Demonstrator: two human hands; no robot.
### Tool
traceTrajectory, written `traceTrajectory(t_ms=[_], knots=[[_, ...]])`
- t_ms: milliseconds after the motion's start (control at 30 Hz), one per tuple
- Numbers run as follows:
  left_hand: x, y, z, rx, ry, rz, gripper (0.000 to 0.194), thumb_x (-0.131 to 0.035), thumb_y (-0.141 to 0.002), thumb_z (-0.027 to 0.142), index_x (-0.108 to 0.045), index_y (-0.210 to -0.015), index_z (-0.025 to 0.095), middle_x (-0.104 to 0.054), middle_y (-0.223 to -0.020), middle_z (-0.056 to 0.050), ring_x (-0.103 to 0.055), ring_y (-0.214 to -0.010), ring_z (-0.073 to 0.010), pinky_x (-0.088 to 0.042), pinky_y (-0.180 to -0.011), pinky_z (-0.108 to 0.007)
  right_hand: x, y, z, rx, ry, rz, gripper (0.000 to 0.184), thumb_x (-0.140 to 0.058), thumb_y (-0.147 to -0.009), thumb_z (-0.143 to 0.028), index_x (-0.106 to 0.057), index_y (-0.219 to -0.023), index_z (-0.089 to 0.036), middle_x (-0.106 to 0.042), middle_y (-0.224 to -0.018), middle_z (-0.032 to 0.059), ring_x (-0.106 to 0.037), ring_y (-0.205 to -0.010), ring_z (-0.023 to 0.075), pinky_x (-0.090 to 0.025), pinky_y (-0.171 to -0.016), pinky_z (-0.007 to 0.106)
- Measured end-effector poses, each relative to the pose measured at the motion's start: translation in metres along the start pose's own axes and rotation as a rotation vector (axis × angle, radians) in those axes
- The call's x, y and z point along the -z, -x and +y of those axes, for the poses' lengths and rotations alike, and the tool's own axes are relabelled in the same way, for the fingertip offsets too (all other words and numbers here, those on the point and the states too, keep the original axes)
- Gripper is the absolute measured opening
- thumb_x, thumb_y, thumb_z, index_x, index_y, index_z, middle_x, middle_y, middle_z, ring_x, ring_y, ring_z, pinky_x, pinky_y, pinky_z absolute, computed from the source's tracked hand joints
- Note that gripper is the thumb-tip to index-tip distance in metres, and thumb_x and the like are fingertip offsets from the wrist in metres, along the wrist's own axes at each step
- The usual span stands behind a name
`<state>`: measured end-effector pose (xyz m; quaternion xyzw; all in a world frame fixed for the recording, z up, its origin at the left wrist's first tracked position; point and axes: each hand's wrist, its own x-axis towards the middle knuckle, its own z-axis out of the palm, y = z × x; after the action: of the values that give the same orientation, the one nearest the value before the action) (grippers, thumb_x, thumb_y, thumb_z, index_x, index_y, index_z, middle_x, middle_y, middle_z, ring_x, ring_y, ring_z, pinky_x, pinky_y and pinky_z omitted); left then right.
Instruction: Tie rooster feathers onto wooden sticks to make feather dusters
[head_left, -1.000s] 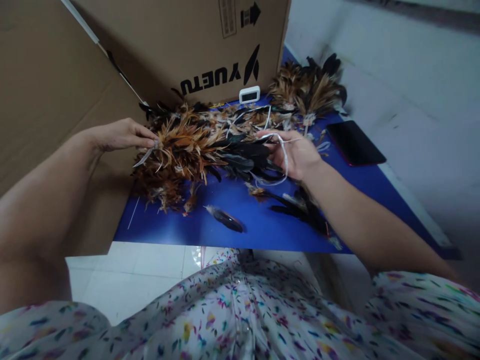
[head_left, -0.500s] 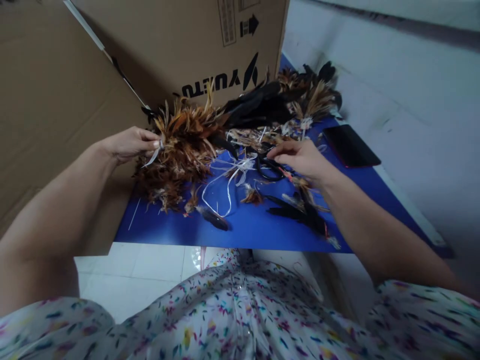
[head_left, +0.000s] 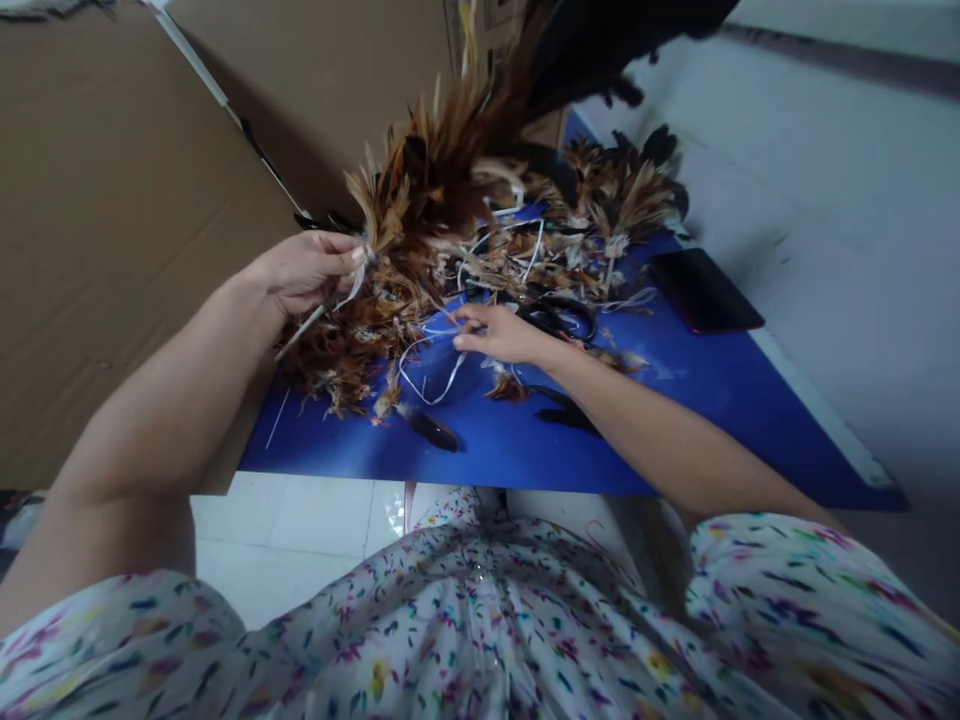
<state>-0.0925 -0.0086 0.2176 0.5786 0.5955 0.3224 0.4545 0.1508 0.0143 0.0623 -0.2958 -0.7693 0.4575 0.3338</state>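
My left hand [head_left: 319, 265] is closed round the tied base of a feather bundle [head_left: 442, 175], brown near the grip and black at the far end. The bundle tilts up and away to the right, blurred at its tip. A white strip hangs from the tie, and a pale thin piece sticks out below my fingers. My right hand [head_left: 491, 332] is low over the table, its fingertips pinched together by some loose white string [head_left: 433, 400]; what they hold is too small to make out. Black-handled scissors [head_left: 561, 318] lie just behind my right wrist.
A large cardboard box [head_left: 300, 90] walls in the left and back of the blue table [head_left: 510, 455]. More feather bundles [head_left: 626, 195] stand at the back right, near a black phone [head_left: 705, 290]. Loose brown feathers [head_left: 337, 370] and a dark feather [head_left: 429, 427] lie in front.
My left hand has lifted and tilted the feather bundle up off the pile. My right hand left the bundle's black end and the string, passed by the scissors, then moved left to the loose string.
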Motion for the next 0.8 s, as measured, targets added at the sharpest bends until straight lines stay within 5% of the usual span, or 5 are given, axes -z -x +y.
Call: traceTrajectory(t_ms=[67, 167, 400, 600, 800], knots=[[0.003, 0.002, 0.009, -0.034, -0.017, 0.015, 0.028, -0.052, -0.089, 0.007, -0.058, -0.062, 0.014, -0.045, -0.049, 0.001, -0.037, -0.047, -0.0051, -0.034, -0.05, -0.021, 0.008, 0.0, -0.007, -0.02, -0.061, -0.021, 0.006, -0.066, -0.079, -0.019, -0.072, -0.079, -0.018, -0.066, -0.06, -0.0005, -0.061, -0.061, 0.0149, -0.048, -0.068, 0.03], [0.007, 0.004, 0.019, -0.088, -0.056, 0.078, 0.024, -0.052, -0.09, 0.008, -0.054, -0.066, 0.012, -0.044, -0.053, 0.003, -0.039, -0.052, -0.0035, -0.039, -0.062, -0.023, 0.029, 0.001, -0.026, -0.004, -0.077, 0.1, 0.014, -0.069, -0.077, -0.014, -0.068, -0.064, -0.017, -0.064, -0.058, -0.0002, -0.056, -0.058, 0.0114, -0.044, -0.065, 0.027], [0.009, 0.01, 0.041, -0.221, -0.116, 0.156, 0.013, -0.049, -0.09, 0.01, -0.048, -0.077, 0.006, -0.036, -0.061, 0.007, -0.043, -0.064, 0.0013, -0.041, -0.084, -0.031, 0.083, 0.001, -0.076, 0.1, 0.055, 0.28, 0.015, -0.067, -0.085, -0.025, -0.068, -0.071, -0.019, -0.062, -0.063, 0.0, -0.056, -0.063, 0.0096, -0.046, -0.065, 0.028], [0.009, 0.004, 0.037, -0.2, -0.025, 0.208, 0.01, -0.056, -0.089, 0.014, -0.051, -0.082, 0.008, -0.045, -0.061, 0.005, -0.042, -0.058, 0.0003, -0.045, -0.074, -0.026, 0.113, 0.022, -0.103, 0.168, 0.086, 0.407, 0.023, -0.067, -0.084, -0.043, -0.066, -0.068, -0.028, -0.056, -0.063, 0.001, -0.047, -0.056, 0.0133, -0.043, -0.049, 0.03], [-0.024, -0.009, -0.002, -0.098, 0.183, 0.117, 0.025, -0.055, -0.089, 0.015, -0.053, -0.064, 0.015, -0.047, -0.052, 0.001, -0.044, -0.049, -0.007, -0.042, -0.053, -0.023, 0.122, 0.044, -0.051, -0.063, 0.577, -0.094, 0.011, -0.08, -0.07, -0.03, -0.075, -0.067, -0.021, -0.065, -0.059, 0.0004, -0.056, -0.057, 0.0115, -0.043, -0.058, 0.027]])
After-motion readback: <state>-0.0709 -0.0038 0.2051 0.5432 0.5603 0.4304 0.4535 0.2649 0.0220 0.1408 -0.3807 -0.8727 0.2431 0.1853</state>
